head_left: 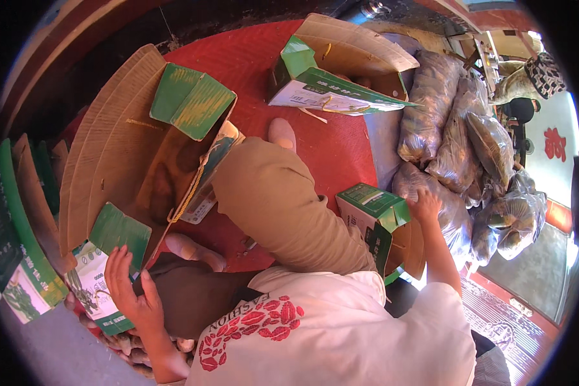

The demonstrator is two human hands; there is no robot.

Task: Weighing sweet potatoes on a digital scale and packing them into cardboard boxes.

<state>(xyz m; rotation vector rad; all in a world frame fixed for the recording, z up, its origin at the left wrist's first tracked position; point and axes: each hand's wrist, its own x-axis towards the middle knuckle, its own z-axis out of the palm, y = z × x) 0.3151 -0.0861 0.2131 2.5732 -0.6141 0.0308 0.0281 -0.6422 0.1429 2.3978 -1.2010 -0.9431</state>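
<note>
- The left hand [130, 287] is seen at the lower left of the frame, with the fingers spread wide and laid flat on a green flap of the large open carton [119, 154].
- Nothing is gripped by this hand; it is only pressed on the flap.
- The large open carton is placed on its side at the left of the frame, with its brown inside turned upward and a yellow strap [188, 196] hung across its opening.
- The right hand [423, 204] is seen at the middle right, resting with bent fingers on a clear plastic bag [453, 215] filled with brownish produce.
- Whether the bag is really gripped cannot be told.
- A small green carton [373, 222] is stood open just beside the right hand, toward the left of it.
- More filled plastic bags [460, 138] are piled at the upper right, touching one another.
- A third open carton [341, 67] is laid at the upper middle, on the red mat [248, 61].
- A bent knee in tan trousers [280, 199] is seen in the middle of the frame, between the two hands.
- Flattened cartons [26, 257] are stacked at the far left edge.
</note>
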